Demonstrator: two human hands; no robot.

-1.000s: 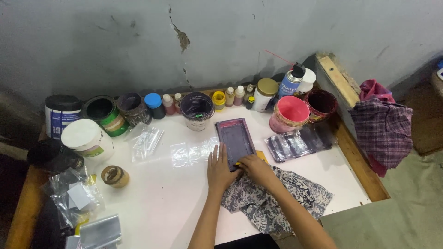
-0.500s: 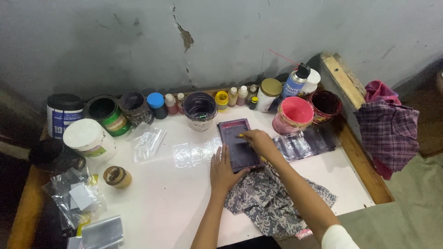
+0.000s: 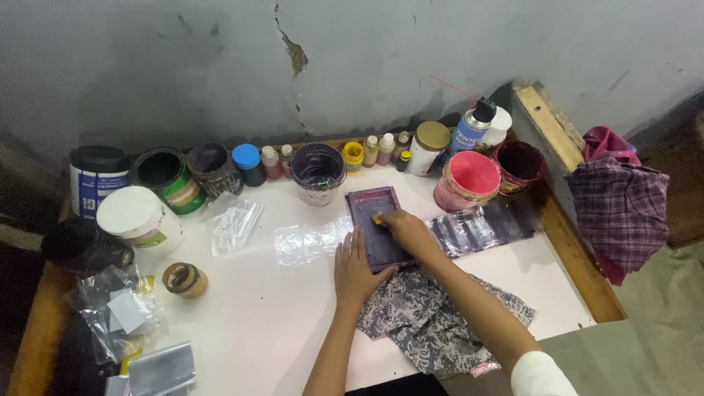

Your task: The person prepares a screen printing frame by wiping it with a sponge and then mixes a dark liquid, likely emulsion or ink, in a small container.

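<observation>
While my left hand (image 3: 357, 270) lies flat and open on the white table (image 3: 264, 323), fingertips pinning the near edge of the small dark printing frame (image 3: 375, 227), my right hand (image 3: 408, 229) is closed around a small yellow pad (image 3: 377, 219) and presses it onto the mesh. The frame lies flat in the middle of the table, just above the one patterned grey cloth (image 3: 433, 319) under my forearms.

The risk I see: if my left hand eases, the frame may slide under the rubbing and smear whatever is beneath. My right elbow could also drag the cloth, and a long stroke could knock the pink tub (image 3: 468, 180) standing just beyond the frame.

Counting outward: one frame, one pad, one cloth, two clear plastic bags (image 3: 273, 233) to the left, one dark foil sheet (image 3: 480, 227) to the right. Along the wall (image 3: 183, 66) I count about seven wide pots and one spray can (image 3: 468, 130); the little bottles are too crowded to count surely.
</observation>
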